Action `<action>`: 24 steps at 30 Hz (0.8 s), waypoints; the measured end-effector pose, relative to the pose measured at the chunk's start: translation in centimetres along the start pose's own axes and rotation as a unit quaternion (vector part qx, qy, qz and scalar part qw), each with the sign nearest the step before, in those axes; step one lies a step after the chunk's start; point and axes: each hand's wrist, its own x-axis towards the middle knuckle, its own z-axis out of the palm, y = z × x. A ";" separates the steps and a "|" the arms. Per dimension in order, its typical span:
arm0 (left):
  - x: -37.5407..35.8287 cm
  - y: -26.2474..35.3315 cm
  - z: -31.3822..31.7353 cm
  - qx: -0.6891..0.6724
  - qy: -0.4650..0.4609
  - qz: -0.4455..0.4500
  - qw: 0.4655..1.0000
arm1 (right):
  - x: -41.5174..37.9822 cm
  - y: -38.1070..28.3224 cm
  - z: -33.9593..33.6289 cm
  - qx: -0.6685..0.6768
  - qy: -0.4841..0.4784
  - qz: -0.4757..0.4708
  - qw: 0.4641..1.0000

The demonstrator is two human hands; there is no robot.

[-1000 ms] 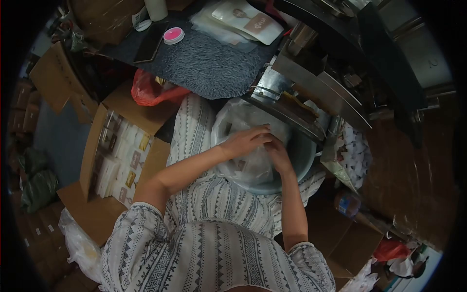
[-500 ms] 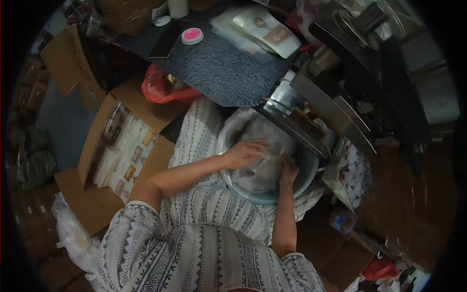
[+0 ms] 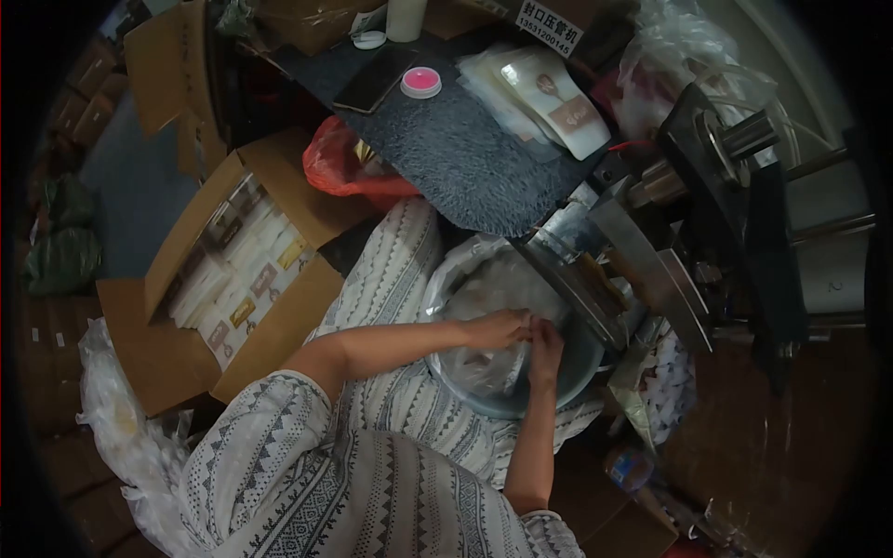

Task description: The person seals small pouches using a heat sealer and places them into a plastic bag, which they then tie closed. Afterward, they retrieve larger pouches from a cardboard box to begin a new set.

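Observation:
A pale blue-grey basin (image 3: 579, 374) rests at my lap, holding a heap of thin clear plastic (image 3: 479, 374). Above this heap, my left hand (image 3: 500, 328) and my right hand (image 3: 545, 346) meet fingertip to fingertip. The fingers of both are closed in a pinch. Whatever lies between them is too small or too hidden to make out. Just beyond the hands, the metal edge of a machine (image 3: 567, 284) overhangs the basin's far right side.
On the dark textured table (image 3: 465, 158) lie printed pouches (image 3: 558, 102), a phone (image 3: 375, 81) and a round pink-topped tin (image 3: 420, 82). A red bag (image 3: 339, 163) hangs at its edge. An open carton (image 3: 288, 344) of packed pouches stands left; a bottle (image 3: 628, 469) lies lower right.
My hands were apart over the plastic; now their fingertips have come together. My left hand has gone from spread to pinched. The whole view has shifted a little.

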 end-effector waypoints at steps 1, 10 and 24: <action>0.3 0.1 -0.3 0.008 0.007 0.011 1.000 | 0.2 0.9 0.1 -0.001 0.004 -0.026 1.000; 0.0 -2.7 1.0 -0.174 0.187 -0.191 0.948 | -1.5 0.2 0.3 -0.102 0.039 -0.214 0.971; -0.6 -2.9 -1.5 0.316 0.125 0.169 0.925 | 2.3 2.9 -0.2 0.076 -0.035 0.111 0.990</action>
